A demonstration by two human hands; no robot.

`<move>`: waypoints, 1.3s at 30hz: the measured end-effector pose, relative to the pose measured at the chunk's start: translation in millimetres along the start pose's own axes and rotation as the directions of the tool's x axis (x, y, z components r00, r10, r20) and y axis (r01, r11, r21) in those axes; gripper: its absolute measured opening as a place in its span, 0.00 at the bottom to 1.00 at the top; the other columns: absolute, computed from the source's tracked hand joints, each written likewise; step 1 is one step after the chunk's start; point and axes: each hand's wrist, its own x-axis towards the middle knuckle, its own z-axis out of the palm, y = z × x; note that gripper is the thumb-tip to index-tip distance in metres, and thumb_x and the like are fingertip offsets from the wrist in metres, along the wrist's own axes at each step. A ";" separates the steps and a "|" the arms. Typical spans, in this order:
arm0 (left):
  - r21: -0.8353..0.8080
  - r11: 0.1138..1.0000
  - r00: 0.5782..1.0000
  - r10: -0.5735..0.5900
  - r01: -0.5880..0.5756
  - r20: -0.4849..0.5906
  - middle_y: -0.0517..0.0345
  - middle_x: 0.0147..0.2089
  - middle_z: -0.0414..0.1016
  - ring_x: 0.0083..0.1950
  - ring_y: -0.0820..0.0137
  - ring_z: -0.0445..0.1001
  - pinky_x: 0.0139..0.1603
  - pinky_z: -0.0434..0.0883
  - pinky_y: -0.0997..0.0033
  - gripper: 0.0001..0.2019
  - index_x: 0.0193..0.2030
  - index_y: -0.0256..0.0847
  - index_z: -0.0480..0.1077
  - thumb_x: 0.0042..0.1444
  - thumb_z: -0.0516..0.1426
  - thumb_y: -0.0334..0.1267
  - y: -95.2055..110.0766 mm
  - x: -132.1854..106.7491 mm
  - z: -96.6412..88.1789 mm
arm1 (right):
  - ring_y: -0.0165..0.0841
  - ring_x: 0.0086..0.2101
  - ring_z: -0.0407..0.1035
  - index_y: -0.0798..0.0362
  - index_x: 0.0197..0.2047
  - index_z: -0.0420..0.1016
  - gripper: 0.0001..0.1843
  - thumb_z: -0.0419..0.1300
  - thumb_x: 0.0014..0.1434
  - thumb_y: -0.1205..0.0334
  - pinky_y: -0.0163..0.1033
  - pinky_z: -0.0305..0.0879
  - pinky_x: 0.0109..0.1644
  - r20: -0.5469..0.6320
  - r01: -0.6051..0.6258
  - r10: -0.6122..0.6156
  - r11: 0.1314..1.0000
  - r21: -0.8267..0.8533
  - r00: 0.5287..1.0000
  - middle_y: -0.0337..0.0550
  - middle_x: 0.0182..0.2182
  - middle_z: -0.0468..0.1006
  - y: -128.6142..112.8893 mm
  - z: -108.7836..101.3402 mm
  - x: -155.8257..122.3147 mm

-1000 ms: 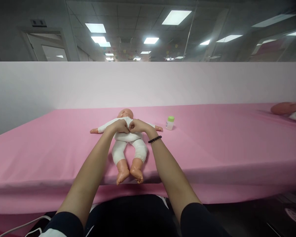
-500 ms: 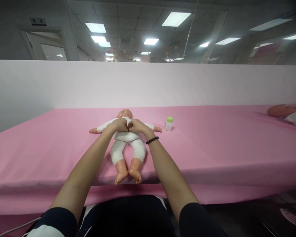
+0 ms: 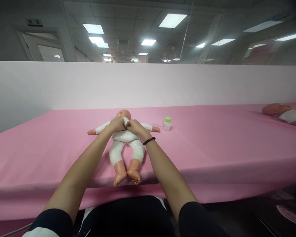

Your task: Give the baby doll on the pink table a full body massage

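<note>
A baby doll (image 3: 120, 141) lies on its back on a pink-covered table (image 3: 212, 148), dressed in a white long-sleeved bodysuit (image 3: 123, 135) with its bare feet near the front edge. My left hand (image 3: 117, 124) and my right hand (image 3: 135, 127) both pinch the bodysuit's front at the doll's upper chest, their fingertips close together below the chin. A black beaded bracelet (image 3: 149, 141) circles my right wrist. Just beyond the doll's left hand stands a small bottle with a green cap (image 3: 167, 124), untouched.
A second doll (image 3: 283, 112) in white clothing lies at the far right of the table. A pale panel (image 3: 148, 85) runs along the table's back edge. The table's front edge lies just beyond my dark-clothed torso.
Both hands have shifted slightly toward the doll's neck, still pinching the bodysuit. The view has drifted, so the doll and bottle sit a little further left.
</note>
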 end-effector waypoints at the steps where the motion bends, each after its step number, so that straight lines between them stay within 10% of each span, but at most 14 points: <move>1: 0.008 1.000 1.000 0.003 -0.003 -0.008 0.53 0.44 0.81 0.45 0.61 0.79 0.38 0.70 0.70 0.07 0.38 0.44 0.78 0.53 0.61 0.37 0.8 0.3 -1.3 | 0.32 0.35 0.71 0.55 0.39 0.81 0.13 0.54 0.63 0.71 0.34 0.59 0.39 -0.001 -0.001 0.001 1.000 -0.006 1.000 0.46 0.37 0.82 -0.2 -0.6 0.9; 12: 0.068 0.998 0.998 -0.015 0.019 -0.068 0.50 0.45 0.81 0.48 0.59 0.79 0.44 0.72 0.68 0.07 0.40 0.41 0.78 0.57 0.59 0.37 1.7 1.6 -4.5 | 0.33 0.40 0.74 0.58 0.43 0.77 0.15 0.59 0.71 0.53 0.44 0.72 0.51 0.045 -0.046 0.051 0.993 -0.111 0.998 0.45 0.40 0.79 -7.9 -2.4 13.9; 39: 0.076 0.995 0.976 -0.043 0.061 -0.213 0.45 0.57 0.76 0.58 0.59 0.76 0.57 0.73 0.56 0.14 0.53 0.36 0.75 0.69 0.55 0.42 -4.2 24.0 3.8 | 0.36 0.46 0.74 0.57 0.46 0.77 0.12 0.57 0.72 0.57 0.46 0.70 0.54 -0.065 -0.138 0.128 0.971 -0.193 0.990 0.47 0.44 0.80 0.7 8.1 49.1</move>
